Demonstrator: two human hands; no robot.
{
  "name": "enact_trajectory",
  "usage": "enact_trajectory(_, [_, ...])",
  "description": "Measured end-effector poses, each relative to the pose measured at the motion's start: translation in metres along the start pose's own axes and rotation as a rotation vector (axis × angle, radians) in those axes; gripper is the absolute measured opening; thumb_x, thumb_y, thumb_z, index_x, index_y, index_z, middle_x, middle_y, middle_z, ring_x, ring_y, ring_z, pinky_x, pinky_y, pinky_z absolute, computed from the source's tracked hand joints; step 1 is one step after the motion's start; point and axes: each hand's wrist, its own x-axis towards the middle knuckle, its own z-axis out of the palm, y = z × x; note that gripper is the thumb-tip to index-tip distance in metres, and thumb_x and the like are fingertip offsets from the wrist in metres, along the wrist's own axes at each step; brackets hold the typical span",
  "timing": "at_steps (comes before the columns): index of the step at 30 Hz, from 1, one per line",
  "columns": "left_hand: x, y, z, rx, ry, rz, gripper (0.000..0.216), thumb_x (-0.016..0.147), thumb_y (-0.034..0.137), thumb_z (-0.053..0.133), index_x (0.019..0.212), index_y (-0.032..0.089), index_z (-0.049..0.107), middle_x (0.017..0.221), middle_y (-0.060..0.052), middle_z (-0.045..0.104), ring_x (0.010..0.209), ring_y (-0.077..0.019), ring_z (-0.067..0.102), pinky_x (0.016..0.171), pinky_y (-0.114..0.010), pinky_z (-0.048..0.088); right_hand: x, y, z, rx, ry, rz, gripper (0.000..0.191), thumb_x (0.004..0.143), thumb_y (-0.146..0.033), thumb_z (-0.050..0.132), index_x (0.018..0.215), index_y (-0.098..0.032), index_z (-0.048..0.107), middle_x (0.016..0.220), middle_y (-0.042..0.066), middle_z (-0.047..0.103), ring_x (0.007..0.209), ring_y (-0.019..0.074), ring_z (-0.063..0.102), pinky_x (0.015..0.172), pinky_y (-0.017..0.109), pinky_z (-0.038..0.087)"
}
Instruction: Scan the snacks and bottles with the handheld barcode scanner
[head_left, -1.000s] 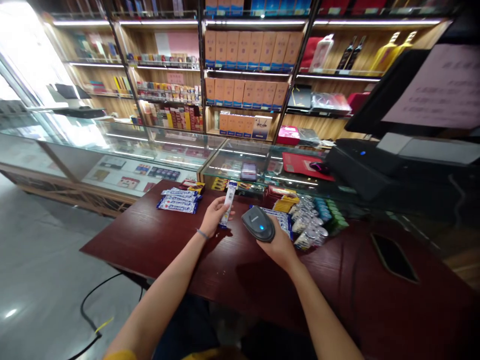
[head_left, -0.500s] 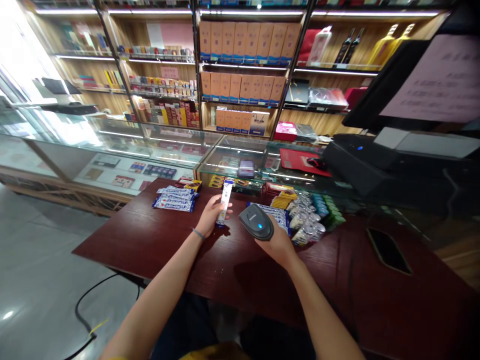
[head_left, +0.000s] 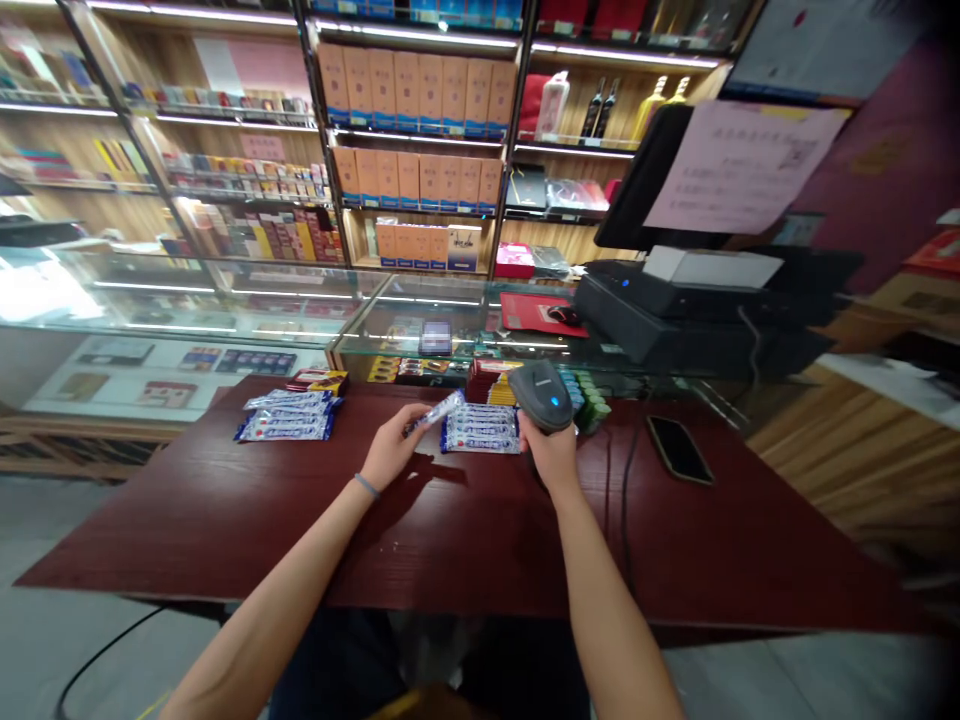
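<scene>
My left hand is closed on a slim white-and-blue snack packet, held tilted above the table. In my right hand is a dark barcode scanner with a blue light on top, its handle wrapped by my fingers. Between the hands, a row of similar blue-and-white packets lies on the table. Another pile of these packets lies to the left of my left hand. Behind the scanner stand red-and-yellow boxes and green-topped cans or tubs, partly hidden by it.
The dark red table butts against a glass display counter. A phone lies on the right, beside a cable. A black till machine and a red mat with a mouse stand on the glass.
The view has turned to the right. My left hand has tipped the packet from nearly upright to slanting right, and my right hand has moved the scanner farther forward over the goods.
</scene>
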Motion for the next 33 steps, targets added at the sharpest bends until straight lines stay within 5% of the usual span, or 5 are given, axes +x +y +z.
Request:
enact_trajectory(6, [-0.004, 0.019, 0.039, 0.434, -0.282, 0.343, 0.026, 0.1, 0.027, 0.057, 0.124, 0.025, 0.069, 0.117, -0.008, 0.076, 0.106, -0.0234, 0.071, 0.097, -0.037, 0.055, 0.003, -0.009, -0.011, 0.082, 0.126, 0.04, 0.028, 0.078, -0.044, 0.075, 0.072, -0.025, 0.056, 0.05, -0.005, 0.056, 0.041, 0.0127, 0.049, 0.043, 0.027, 0.046])
enact_trajectory(14, [0.0, 0.021, 0.085, 0.574, -0.34, 0.439, 0.022, 0.102, 0.021, 0.054, 0.118, 0.022, 0.069, 0.115, -0.009, 0.076, 0.106, -0.0233, 0.07, 0.094, -0.038, 0.055, 0.007, -0.013, -0.019, 0.152, 0.167, 0.047, 0.033, 0.078, -0.047, 0.076, 0.063, -0.024, 0.058, 0.047, -0.003, 0.054, 0.039, 0.0134, 0.047, 0.041, 0.029, 0.043])
enact_trajectory(33, [-0.006, 0.02, 0.093, 0.614, -0.293, 0.394, 0.025, 0.099, 0.029, 0.062, 0.121, 0.021, 0.068, 0.124, -0.01, 0.071, 0.115, -0.0268, 0.066, 0.101, -0.043, 0.054, 0.003, -0.014, -0.017, 0.102, 0.131, 0.054, 0.034, 0.079, -0.048, 0.075, 0.063, -0.025, 0.055, 0.048, -0.003, 0.055, 0.042, 0.0145, 0.05, 0.046, 0.03, 0.048])
